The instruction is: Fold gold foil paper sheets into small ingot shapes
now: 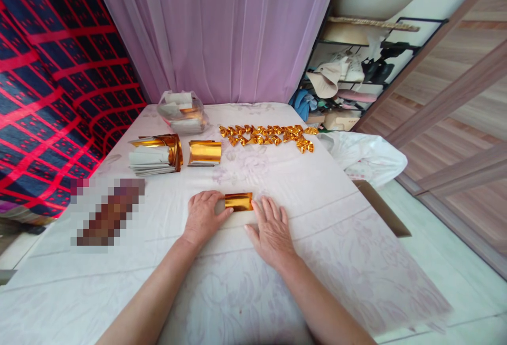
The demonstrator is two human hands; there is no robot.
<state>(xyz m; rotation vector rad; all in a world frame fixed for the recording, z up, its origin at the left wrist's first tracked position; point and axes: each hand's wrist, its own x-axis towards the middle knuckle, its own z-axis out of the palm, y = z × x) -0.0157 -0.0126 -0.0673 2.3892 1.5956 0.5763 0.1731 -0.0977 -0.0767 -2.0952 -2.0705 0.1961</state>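
A small rectangle of gold foil paper (238,202) lies flat on the table between my two hands. At its left end is my left hand (204,215), palm down, with the thumb at the lower corner, the index finger near the upper corner and a gap between them. My right hand (274,226) rests flat at the right end, fingers spread, a fingertip touching the paper's edge. Neither hand is closed around the paper. Beyond them sits a short stack of gold foil sheets (205,152), and folded gold foil pieces (259,136) lie in rows farther right.
A larger stack of foil paper (152,156) and a clear plastic bag of paper (182,115) stand at the back left. A blurred-out item (111,213) lies left on the patterned tablecloth (336,260). A white bag (364,157) and shelving (356,54) are off the right side.
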